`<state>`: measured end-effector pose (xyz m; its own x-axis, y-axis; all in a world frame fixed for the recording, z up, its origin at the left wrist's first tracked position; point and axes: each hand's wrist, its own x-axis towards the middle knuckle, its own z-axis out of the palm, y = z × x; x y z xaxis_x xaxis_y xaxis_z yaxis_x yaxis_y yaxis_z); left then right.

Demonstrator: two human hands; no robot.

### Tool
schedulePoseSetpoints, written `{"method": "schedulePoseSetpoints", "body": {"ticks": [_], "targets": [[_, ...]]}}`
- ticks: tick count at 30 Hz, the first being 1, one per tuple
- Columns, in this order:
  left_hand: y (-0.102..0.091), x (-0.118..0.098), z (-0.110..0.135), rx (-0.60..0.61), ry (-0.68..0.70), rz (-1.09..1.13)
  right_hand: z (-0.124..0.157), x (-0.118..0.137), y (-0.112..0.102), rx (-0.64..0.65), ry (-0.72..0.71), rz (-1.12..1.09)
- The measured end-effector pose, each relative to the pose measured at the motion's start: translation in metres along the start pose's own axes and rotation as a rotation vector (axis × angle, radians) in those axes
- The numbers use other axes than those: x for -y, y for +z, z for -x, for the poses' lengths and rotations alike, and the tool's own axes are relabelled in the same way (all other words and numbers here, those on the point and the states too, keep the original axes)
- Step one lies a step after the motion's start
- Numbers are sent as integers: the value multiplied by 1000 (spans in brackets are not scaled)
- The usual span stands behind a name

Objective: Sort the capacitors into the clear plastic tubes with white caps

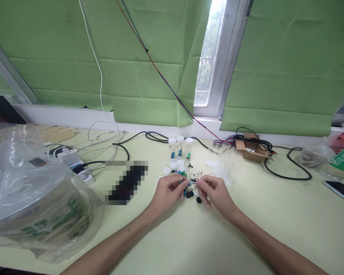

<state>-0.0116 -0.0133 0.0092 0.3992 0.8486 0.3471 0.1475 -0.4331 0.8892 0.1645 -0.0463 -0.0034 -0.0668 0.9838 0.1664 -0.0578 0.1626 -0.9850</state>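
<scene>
My left hand and my right hand meet over a small heap of electronic parts on the pale green table. Both hands are closed in a pinch. The left hand's fingers pinch a small blue part. The right hand's fingertips pinch something thin that I cannot make out. Black round parts lie just under the hands. Three upright clear vials with white caps stand behind the heap, each with a coloured part inside. A few white caps lie in front of them.
A large clear plastic bag over a round container fills the left side. A blurred black object lies left of the hands. Cables, a cardboard box and plastic bags sit at the back. Green blinds hang behind.
</scene>
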Motion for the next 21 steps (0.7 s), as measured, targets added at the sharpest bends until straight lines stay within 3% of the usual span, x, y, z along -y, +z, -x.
{"method": "schedulePoseSetpoints", "body": {"ticks": [6, 11, 16, 21], "targets": [[-1, 7, 4, -31, 178, -197, -4, 0, -5, 103, 288, -378], [0, 8, 3, -33, 150, -176, -6, -1, -7, 139, 321, -405], [-1, 2, 0, -19, -22, 21, -4, -1, -2, 28, 82, -55], [-4, 0, -3, 36, -173, 168, 2, -4, -4, -78, -351, 491]]}}
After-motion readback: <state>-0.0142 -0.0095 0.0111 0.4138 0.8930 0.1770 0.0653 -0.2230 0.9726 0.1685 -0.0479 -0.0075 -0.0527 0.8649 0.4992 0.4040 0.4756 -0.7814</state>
